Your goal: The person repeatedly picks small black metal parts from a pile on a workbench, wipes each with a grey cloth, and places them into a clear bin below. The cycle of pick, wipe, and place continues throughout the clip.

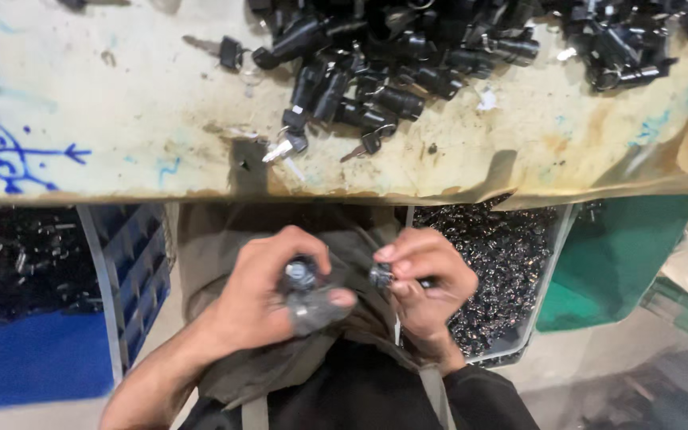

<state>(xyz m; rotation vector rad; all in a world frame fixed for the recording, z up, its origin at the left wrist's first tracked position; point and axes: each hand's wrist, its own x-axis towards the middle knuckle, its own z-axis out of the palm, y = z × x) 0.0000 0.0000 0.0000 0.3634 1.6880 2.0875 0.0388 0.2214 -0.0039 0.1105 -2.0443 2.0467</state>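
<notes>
My left hand [268, 291] is closed around a dark lock cylinder [302, 287] with its metal face turned up, held above my lap. Close to its right, my right hand [428, 283] pinches a smaller black lock part [381, 275] between thumb and fingers. The two hands sit just below the front edge of the worn workbench [121, 103]. A heap of black lock cylinders with keys [408, 64] lies on the bench top beyond them, and a loose key [280, 149] rests near the bench edge.
A clear bin of small dark metal parts [503, 255] stands under the bench on the right. A blue crate [33, 318] with dark parts sits at the left. A green container [623, 255] is at the far right. Blue pen marks [9, 155] cover the bench's left side.
</notes>
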